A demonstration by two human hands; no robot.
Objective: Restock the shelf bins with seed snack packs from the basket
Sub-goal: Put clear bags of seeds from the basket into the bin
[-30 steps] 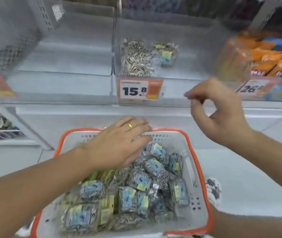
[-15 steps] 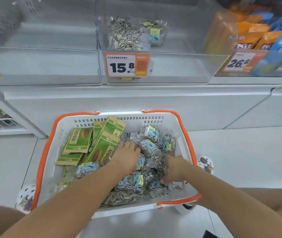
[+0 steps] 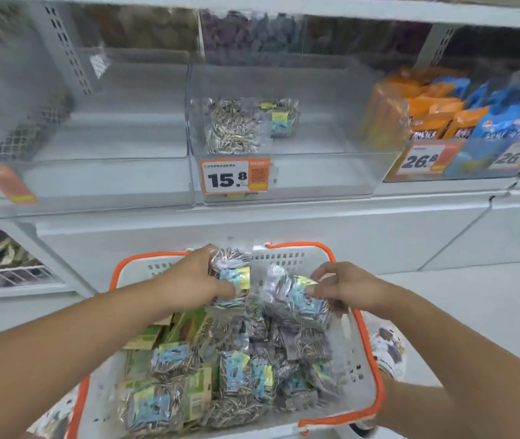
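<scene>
Left hand (image 3: 195, 280) grips a clear seed snack pack with blue label (image 3: 231, 274); right hand (image 3: 344, 285) pinches a second clear seed pack (image 3: 293, 299). Both are above the white plastic basket with orange rim (image 3: 360, 359). Clear shelf bin (image 3: 331, 172) holds two packs.

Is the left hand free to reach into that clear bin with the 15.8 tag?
Probably yes. The clear bin is open-topped with only a few packs inside, and nothing stands between it and the left hand, which already grips a seed pack.

Bright, even, cool light with almost no shadows. Soft glare whitens the clear plastic shelf bin (image 3: 287, 128) fronts. Edges bow and smear with wide-angle distortion; fine print is blurred throughout.
</scene>
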